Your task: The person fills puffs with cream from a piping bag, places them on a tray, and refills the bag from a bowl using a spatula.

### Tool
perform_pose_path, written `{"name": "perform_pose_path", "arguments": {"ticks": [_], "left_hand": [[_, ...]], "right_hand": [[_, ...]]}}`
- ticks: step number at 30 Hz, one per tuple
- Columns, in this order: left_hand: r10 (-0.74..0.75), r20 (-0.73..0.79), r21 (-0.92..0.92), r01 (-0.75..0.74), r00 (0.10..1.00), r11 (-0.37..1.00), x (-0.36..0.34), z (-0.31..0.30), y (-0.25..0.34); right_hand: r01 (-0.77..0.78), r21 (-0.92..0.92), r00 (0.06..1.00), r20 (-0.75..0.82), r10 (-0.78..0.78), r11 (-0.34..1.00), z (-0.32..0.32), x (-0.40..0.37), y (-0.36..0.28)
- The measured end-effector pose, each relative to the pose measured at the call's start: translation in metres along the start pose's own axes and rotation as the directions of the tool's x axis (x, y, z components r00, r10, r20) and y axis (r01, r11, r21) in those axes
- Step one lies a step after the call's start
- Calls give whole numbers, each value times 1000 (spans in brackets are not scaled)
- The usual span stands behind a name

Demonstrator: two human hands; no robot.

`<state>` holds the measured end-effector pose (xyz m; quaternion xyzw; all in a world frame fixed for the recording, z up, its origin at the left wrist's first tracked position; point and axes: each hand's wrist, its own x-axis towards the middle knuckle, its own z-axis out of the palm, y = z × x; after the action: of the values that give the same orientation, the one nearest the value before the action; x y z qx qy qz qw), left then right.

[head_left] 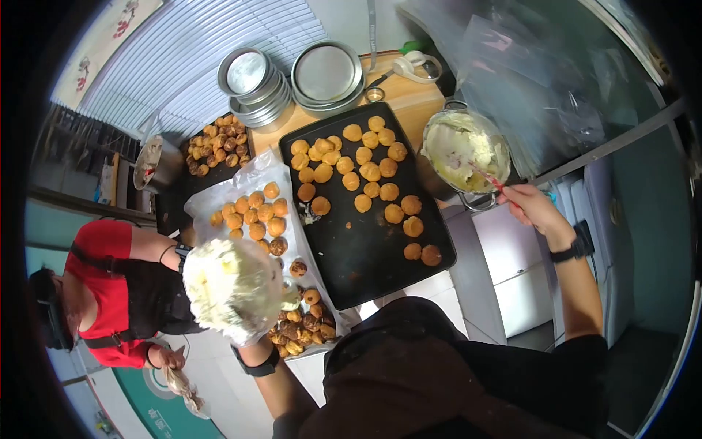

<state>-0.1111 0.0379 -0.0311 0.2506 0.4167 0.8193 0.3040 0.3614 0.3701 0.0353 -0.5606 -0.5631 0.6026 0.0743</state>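
Note:
My left hand (251, 345) is wrapped round a clear plastic bag full of pale cream (227, 285), held up over the paper-lined tray; the cream hides most of its fingers. My right hand (532, 207) grips the red handle of a utensil (488, 178), whose far end is in the cream inside a metal pot (504, 157). Between my hands lies a black baking tray (351, 252) with several golden puffs (370, 171). White paper (208, 196) under the bag bears more puffs (257, 214), some of them dark-topped.
Stacked round metal pans (327, 72) and more tins (248, 73) stand at the back. A strainer (374, 94) lies beside them. At left are a puff-filled tray (218, 146), a metal pot (170, 167) and a co-worker in red (102, 293) holding a bag (179, 384). Plastic sheeting (504, 80) hangs upper right.

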Motion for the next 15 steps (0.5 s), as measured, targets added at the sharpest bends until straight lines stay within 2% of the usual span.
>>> {"name": "perform_pose_path", "arguments": {"ticks": [2, 6, 8, 9, 10, 11, 12, 13, 15], "left_hand": [[-95, 21, -152, 97, 995, 984, 1, 27, -4], [-284, 94, -388, 298, 954, 872, -4, 63, -13], [-344, 152, -487, 373, 927, 790, -7, 77, -22], [-366, 162, -509, 395, 917, 765, -7, 84, -24], [-379, 174, -531, 410, 909, 741, -9, 87, -27], [-391, 177, -544, 420, 903, 726, -11, 90, -28], [-401, 178, -558, 427, 899, 711, -12, 93, -29], [-406, 172, -568, 427, 898, 703, -14, 94, -29], [-422, 149, -563, 427, 894, 708, -15, 101, -24]], "right_hand": [[54, -2, 997, -55, -54, 999, 14, -29, -13], [280, -100, 960, 14, -280, 955, 68, -80, -50], [534, -444, 834, 136, -535, 720, 91, -92, -61], [535, -472, 834, 162, -528, 701, 104, -100, -68], [663, -481, 717, 187, -672, 574, 117, -101, -69], [720, -560, 612, 234, -755, 410, 128, -100, -72], [748, -622, 496, 293, -817, 232, 136, -98, -74], [754, -618, 493, 306, -814, 224, 141, -97, -74], [697, -717, 445, 442, -779, -9, 151, -97, -70]]}}
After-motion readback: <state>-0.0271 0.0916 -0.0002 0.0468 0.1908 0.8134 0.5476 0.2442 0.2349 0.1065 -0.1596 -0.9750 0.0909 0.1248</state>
